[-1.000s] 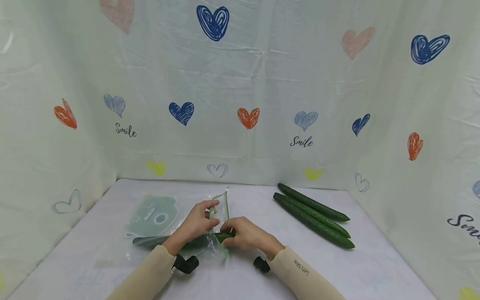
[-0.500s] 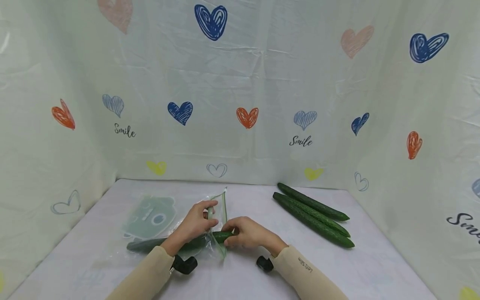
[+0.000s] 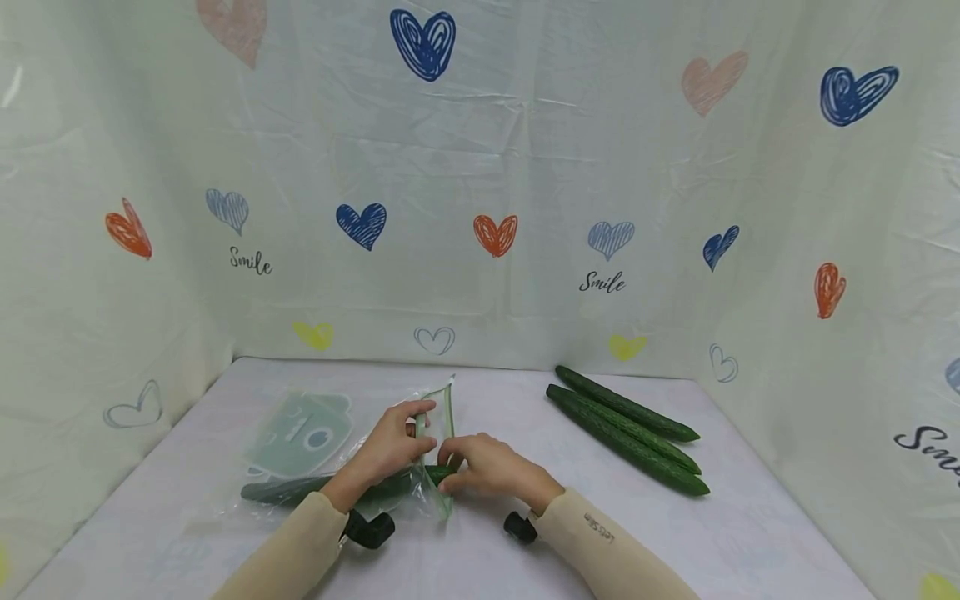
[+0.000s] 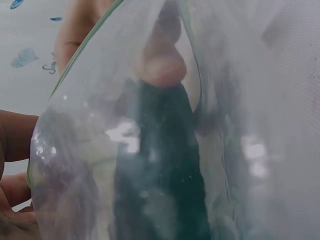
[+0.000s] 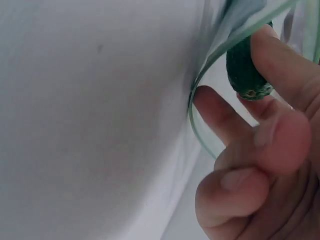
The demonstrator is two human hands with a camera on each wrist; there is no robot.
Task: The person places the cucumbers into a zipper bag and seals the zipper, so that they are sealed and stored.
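Observation:
A clear zip bag (image 3: pixel 448 412) with a green-edged mouth and a teal cartoon print lies on the table's left half. Its mouth gapes to the right. Inside lies a cucumber (image 3: pixel 276 490), seen through the plastic in the left wrist view too. My left hand (image 3: pixel 396 440) holds the near-left edge of the mouth between fingers and thumb. At the opening, my right hand (image 3: pixel 498 468) grips the cucumber's end, thumb on one side and fingers on the other. In the right wrist view the cucumber's tip (image 5: pixel 245 70) shows between thumb and fingers, within the green rim.
Three more cucumbers (image 3: pixel 626 442) lie side by side at the right of the white table (image 3: pixel 510 558). Behind stands a white curtain (image 3: pixel 540 292) printed with hearts. Black wrist cameras (image 3: pixel 371 530) hang below both wrists.
The right hand has pushed the cucumber leftward, deeper into the bag; its far end reaches further left and less shows at the mouth. The left hand has stayed at the bag's edge.

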